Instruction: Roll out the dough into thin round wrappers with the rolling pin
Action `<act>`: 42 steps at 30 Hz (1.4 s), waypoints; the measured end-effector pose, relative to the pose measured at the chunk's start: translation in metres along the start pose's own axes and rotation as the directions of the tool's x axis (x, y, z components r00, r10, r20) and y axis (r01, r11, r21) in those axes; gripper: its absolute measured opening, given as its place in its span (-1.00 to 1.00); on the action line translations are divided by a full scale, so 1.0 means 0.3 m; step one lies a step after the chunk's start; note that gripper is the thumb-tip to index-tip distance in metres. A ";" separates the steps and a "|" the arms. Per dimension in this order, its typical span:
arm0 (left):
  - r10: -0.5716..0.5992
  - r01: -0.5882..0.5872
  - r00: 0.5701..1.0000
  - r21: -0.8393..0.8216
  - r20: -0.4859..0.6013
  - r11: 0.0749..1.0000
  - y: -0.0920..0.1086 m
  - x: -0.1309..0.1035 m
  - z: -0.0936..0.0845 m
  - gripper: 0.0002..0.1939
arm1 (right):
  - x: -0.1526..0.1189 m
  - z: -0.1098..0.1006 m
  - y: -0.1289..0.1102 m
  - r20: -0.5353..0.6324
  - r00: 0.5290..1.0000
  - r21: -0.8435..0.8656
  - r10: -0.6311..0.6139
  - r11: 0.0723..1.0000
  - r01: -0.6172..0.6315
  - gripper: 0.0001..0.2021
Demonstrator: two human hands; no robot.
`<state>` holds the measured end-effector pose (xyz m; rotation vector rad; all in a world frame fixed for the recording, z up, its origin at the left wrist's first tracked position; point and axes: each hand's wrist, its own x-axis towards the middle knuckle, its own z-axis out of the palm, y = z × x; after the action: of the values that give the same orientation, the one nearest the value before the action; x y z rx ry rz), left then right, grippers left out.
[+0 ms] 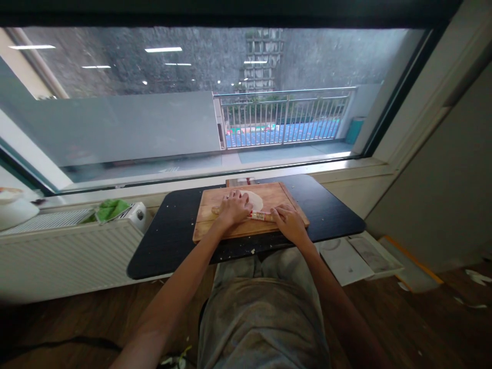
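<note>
A wooden chopping board (207, 201) lies on a black tabletop, with a round, pale sheet of what looks like dough (255, 199) on it. Across the board, at the near edge of the sheet, runs a rolling pin (261, 216) with a printed red and white label. My left hand (234, 206) is closed over the pin left of its middle, covering part of the sheet, fingers pointing away from me. Around the pin's right end my right hand (288, 221) is curled. The pin's left tip shows beyond my left hand.
The black table (169, 241) has small crumbs on it and stands against the windowsill. A flat box-like item (241, 182) shows behind the board. To the left, a green cloth (110, 209) lies on a radiator (77, 256). White panels (346, 261) lie low on the right.
</note>
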<state>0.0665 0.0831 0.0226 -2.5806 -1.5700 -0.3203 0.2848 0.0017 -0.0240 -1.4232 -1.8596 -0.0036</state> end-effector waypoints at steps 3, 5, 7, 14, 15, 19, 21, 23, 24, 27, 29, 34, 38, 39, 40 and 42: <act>-0.011 0.011 1.000 -0.008 0.012 1.000 -0.003 0.011 0.000 -0.62 | -0.001 0.000 -0.001 0.004 1.000 -0.005 0.005 1.000 -0.005 -0.60; -0.008 0.008 1.000 0.003 0.008 1.000 -0.004 0.004 0.002 -0.62 | 0.000 0.001 -0.002 0.009 1.000 -0.022 0.008 1.000 -0.008 -0.60; -0.004 0.005 1.000 0.018 -0.006 1.000 -0.002 -0.011 0.005 -0.62 | 0.000 0.001 -0.003 0.010 1.000 -0.031 0.008 0.999 -0.008 -0.61; -0.017 0.018 0.999 0.021 -0.042 1.000 0.009 -0.070 0.009 -0.58 | 0.002 0.005 -0.002 0.017 1.000 -0.007 0.004 1.000 -0.003 -0.60; -0.012 0.013 0.999 0.021 -0.041 1.000 0.008 -0.072 0.008 -0.58 | 0.002 0.006 -0.001 0.016 1.000 -0.008 0.005 1.000 -0.005 -0.60; 0.003 -0.002 1.000 0.024 -0.029 1.000 0.001 -0.052 0.000 -0.59 | 0.003 0.007 0.000 0.011 1.000 -0.008 0.009 1.000 -0.009 -0.60; -0.002 0.003 1.000 0.018 -0.015 1.000 -0.003 -0.031 -0.003 -0.60 | 0.003 0.007 0.000 0.010 1.000 -0.011 0.015 1.000 -0.015 -0.59; -0.020 0.020 1.000 0.006 -0.005 1.000 -0.005 -0.011 -0.004 -0.63 | 0.002 0.007 0.000 0.008 1.000 -0.015 0.021 1.000 -0.021 -0.59; -0.030 0.030 1.000 0.001 -0.002 1.000 -0.006 -0.004 -0.003 -0.64 | 0.002 0.007 0.000 0.008 1.000 -0.016 0.023 1.000 -0.023 -0.59; -0.024 0.024 1.000 0.008 -0.001 1.000 -0.006 0.001 0.000 -0.64 | 0.001 0.006 -0.002 0.008 1.000 -0.017 0.021 1.000 -0.021 -0.61; -0.009 0.009 1.000 0.023 -0.012 1.000 -0.005 -0.010 0.004 -0.63 | 0.000 0.005 -0.004 0.010 1.000 -0.019 0.021 1.000 -0.021 -0.61; -0.014 0.015 0.999 0.039 -0.034 0.999 0.001 -0.050 0.007 -0.60 | 0.001 0.004 -0.010 0.011 1.000 -0.015 0.023 1.000 -0.022 -0.63; 0.011 -0.011 1.000 0.041 -0.013 0.999 0.000 -0.043 -0.002 -0.58 | 0.001 0.007 -0.006 0.011 1.000 -0.014 0.029 0.999 -0.028 -0.63; 0.018 -0.018 1.000 0.043 0.003 0.999 0.000 -0.034 -0.005 -0.58 | 0.001 0.007 -0.004 0.011 1.000 -0.013 0.029 0.999 -0.029 -0.63; 0.022 -0.023 1.000 0.044 0.020 0.999 -0.001 -0.024 -0.007 -0.58 | 0.001 0.008 -0.002 0.012 1.000 -0.011 0.029 1.000 -0.028 -0.63; 0.014 -0.016 0.999 0.039 0.046 0.999 -0.003 -0.002 -0.008 -0.58 | 0.000 0.009 0.002 0.009 1.000 -0.005 0.023 1.000 -0.023 -0.64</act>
<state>0.0652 0.0826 0.0248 -2.5861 -1.5542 -0.2287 0.2837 0.0031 -0.0262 -1.4507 -1.8516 0.0101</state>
